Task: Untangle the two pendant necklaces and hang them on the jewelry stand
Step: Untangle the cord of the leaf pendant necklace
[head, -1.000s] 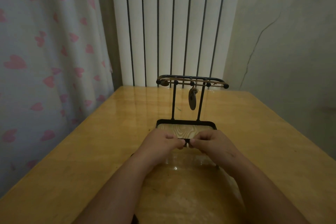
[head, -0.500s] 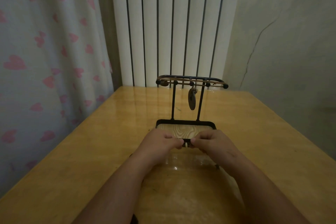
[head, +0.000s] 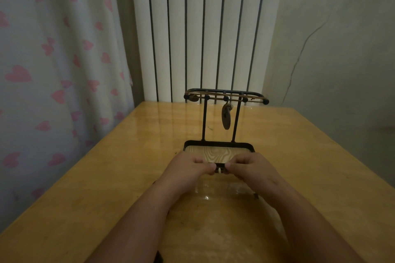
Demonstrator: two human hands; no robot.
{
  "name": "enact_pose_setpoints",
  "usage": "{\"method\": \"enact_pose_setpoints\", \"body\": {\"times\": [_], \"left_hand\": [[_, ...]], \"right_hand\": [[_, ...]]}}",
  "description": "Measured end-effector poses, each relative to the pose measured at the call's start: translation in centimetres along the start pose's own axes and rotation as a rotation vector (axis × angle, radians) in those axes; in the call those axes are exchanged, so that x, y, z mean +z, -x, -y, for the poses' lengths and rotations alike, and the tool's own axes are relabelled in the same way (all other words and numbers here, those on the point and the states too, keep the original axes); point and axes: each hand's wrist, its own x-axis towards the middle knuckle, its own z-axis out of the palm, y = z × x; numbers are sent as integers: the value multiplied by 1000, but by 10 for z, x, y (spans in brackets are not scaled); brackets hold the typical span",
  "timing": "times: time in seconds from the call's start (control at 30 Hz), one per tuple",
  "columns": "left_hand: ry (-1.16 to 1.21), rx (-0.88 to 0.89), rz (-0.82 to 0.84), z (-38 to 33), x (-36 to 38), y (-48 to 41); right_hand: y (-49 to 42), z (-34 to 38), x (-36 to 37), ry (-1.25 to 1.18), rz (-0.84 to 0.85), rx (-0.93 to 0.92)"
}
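Note:
A black wire jewelry stand (head: pixel 204 121) with a wood-grain base tray (head: pixel 218 152) stands mid-table. One necklace lies along its top rail, and its dark oval pendant (head: pixel 226 118) hangs between the two posts. My left hand (head: pixel 189 166) and my right hand (head: pixel 251 166) meet at the tray's front edge, fingertips pinched together on a small piece with a pale bead (head: pixel 219 170). It looks like the second necklace. A dark bit of cord (head: pixel 255 196) shows under my right wrist. Most of that necklace is hidden by my hands.
The wooden table (head: pixel 106 188) runs back to a white ribbed radiator (head: pixel 203 28). A curtain with pink hearts (head: pixel 53 70) hangs along the left edge. A pale wall (head: pixel 342 60) stands to the right.
Both hands stay pinched together at the tray's front edge. The hanging pendant has shifted only slightly.

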Motion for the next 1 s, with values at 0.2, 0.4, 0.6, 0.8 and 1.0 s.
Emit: {"method": "enact_pose_setpoints", "body": {"times": [0.2,0.4,0.6,0.8,1.0], "left_hand": [[94,-13,65,-6,-3,5],[150,16,95,-2,-8,2],[212,23,125,-3,-11,2],[200,25,156,2,-13,0],[196,28,154,4,-14,0]], "right_hand": [[-2,-2,-4,-66,18,-15],[-2,-2,-8,-138,32,-22],[1,2,-9,-290,33,33],[1,1,-10,-237,48,16],[3,0,-7,-20,217,-3]]}}
